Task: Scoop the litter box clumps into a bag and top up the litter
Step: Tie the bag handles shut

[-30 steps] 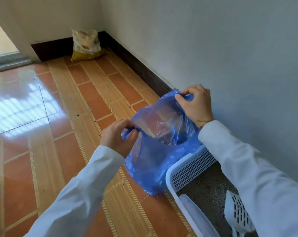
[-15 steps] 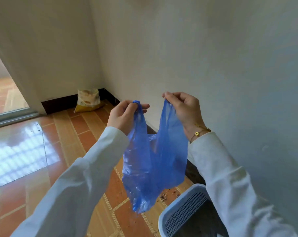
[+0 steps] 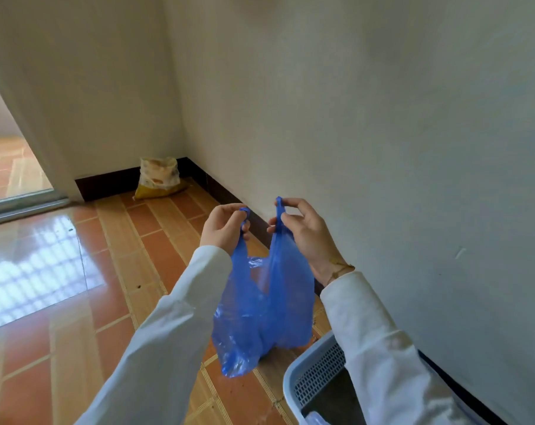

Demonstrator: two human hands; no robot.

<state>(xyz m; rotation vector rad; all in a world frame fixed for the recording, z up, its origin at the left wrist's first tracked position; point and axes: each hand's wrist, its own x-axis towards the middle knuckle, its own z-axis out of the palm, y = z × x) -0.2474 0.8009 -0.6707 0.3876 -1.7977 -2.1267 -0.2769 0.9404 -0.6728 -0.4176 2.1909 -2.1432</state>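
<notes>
At about 5 o'clock, nearest the camera, the corner of a white litter box (image 3: 316,368) with a perforated grid rim sits against the wall, its dark litter partly hidden behind a pale sleeve. Just beyond it, toward 6 o'clock and the centre, a blue plastic bag (image 3: 261,314) hangs in the air over the orange tiled floor (image 3: 76,348), its bulging bottom hanging just beside the box's corner; whether it touches the floor cannot be told from this view. A few crumbs lie on the tiles beside it.

Both hands hold the bag up by its handles. The left hand (image 3: 223,230) has its fingers curled round the left handle loop, pinching it against the thumb. The right hand (image 3: 306,237), at roughly 1 o'clock from the bag's body, pinches the right handle between thumb and fingertips, the twisted strip poking up above them; a thin gold bracelet (image 3: 339,269) circles that wrist. The two handles are held near each other but apart.

Farther off, toward 11 o'clock, a cream and yellow sack (image 3: 160,179) leans in the corner against the dark skirting. At 9 o'clock a doorway (image 3: 11,167) throws bright reflections on the glossy tiles
</notes>
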